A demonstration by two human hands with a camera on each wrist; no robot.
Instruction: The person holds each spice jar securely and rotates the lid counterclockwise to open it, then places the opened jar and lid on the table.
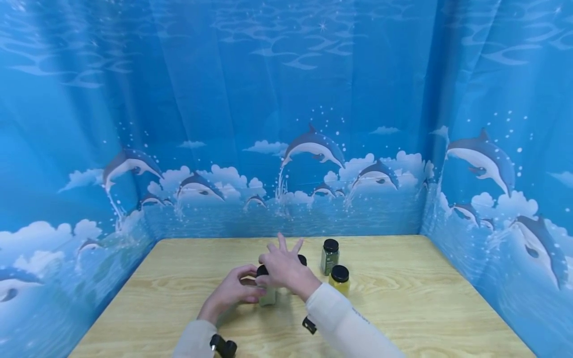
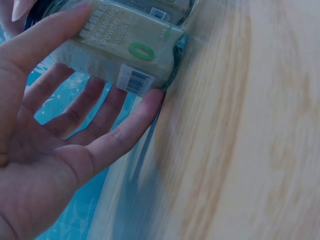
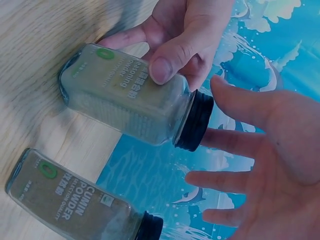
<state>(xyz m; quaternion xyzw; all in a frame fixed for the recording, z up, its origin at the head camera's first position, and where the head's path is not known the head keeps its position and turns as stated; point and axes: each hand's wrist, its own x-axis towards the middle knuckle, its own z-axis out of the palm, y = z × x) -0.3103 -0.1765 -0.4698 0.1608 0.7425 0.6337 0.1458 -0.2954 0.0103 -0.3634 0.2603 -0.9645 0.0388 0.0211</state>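
Note:
A glass jar labelled seasoning powder (image 3: 125,90) with a black lid (image 3: 195,122) stands on the table. My left hand (image 1: 235,287) holds it between the thumb on its label side and the fingers behind, as the left wrist view (image 2: 85,125) also shows. My right hand (image 1: 286,268) is at the lid, its fingers spread; thumb and forefinger lie on either side of the lid in the right wrist view. Whether they touch it I cannot tell. A cumin powder jar (image 3: 65,197) stands beside the held jar, mostly hidden behind my right hand in the head view.
Right of my hands stand a black-lidded jar with dark green contents (image 1: 330,258) and a jar with yellow contents (image 1: 340,283). The wooden table (image 1: 403,298) is bordered by blue dolphin-print curtains (image 1: 286,99) at the back and sides.

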